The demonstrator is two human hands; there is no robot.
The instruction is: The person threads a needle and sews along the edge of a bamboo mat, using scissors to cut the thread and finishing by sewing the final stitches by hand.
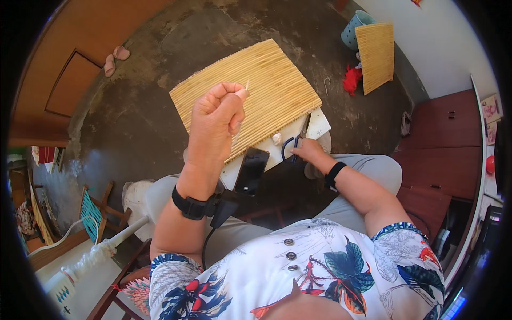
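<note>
My left hand (220, 109) is raised over a panel of narrow yellow-tan strips (266, 80), possibly bamboo or reed. Its fingers are closed in a pinch, and a thin pale strand (247, 84) sticks up from the fingertips. Lower and to the right, my right hand (312, 151) grips the dark blue handles of a pair of scissors (288, 148). Their blades point away from me, by the panel's near right edge. Under the panel shows a white board (321, 124). A small white lump (277, 138), perhaps wound thread, lies left of the scissors.
A black phone (252, 169) rests at the board's near edge. Far right, a second strip panel (376, 57) leans by a blue basket (354, 31), with red cloth (352, 80) beside it. Pink slippers (115, 60) lie far left. Dark red cabinets (442, 122) stand right.
</note>
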